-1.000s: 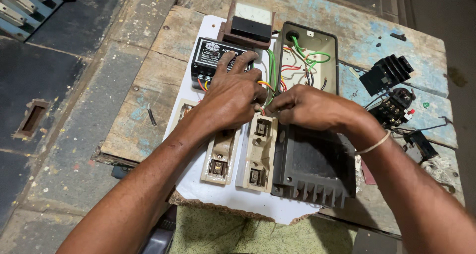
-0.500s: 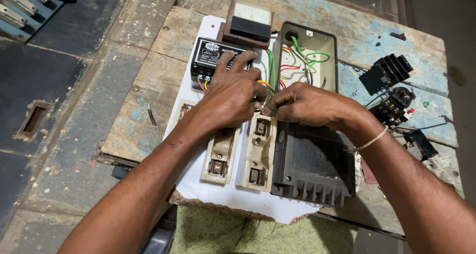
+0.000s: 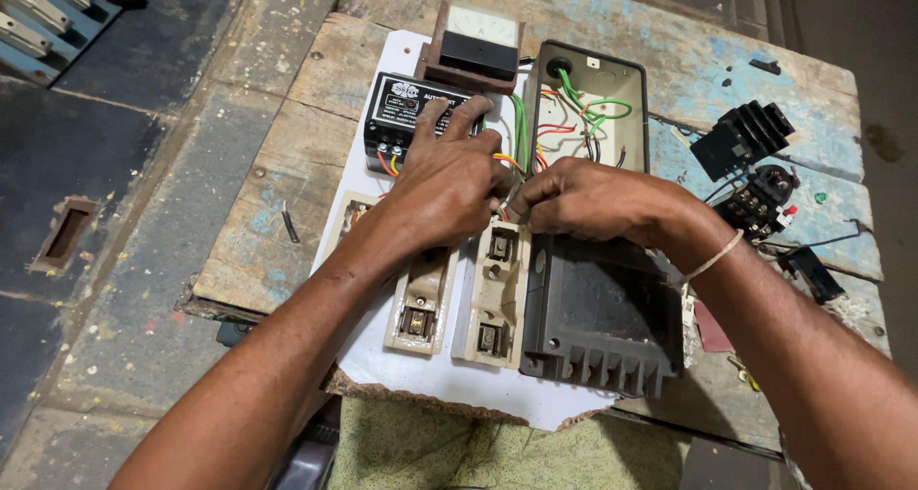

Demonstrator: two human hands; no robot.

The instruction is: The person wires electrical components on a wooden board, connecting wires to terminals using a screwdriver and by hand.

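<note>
My left hand [image 3: 449,179] lies flat over the wires in the middle of a white board [image 3: 421,370], its fingertips reaching a black relay box [image 3: 406,108]. My right hand [image 3: 583,198] meets it from the right, fingers pinched on the coloured wires [image 3: 514,155] just above a beige fuse holder [image 3: 492,294]. A second beige fuse holder [image 3: 418,304] lies under my left wrist. Below my right hand sits a black finned cover [image 3: 602,323]. Behind it an open grey box [image 3: 593,112] holds green, red and orange wires. What the fingers pinch is hidden.
A brown-framed meter [image 3: 478,45] stands at the board's far end. Black electrical parts [image 3: 751,165] and loose bits lie on the worn wooden table [image 3: 277,165] at right. Grey switch units [image 3: 43,12] rest on the dark floor at far left. Green cloth [image 3: 459,452] hangs at the near edge.
Both hands have stayed together over the wires; only the fingers have shifted slightly. The board and parts have not moved.
</note>
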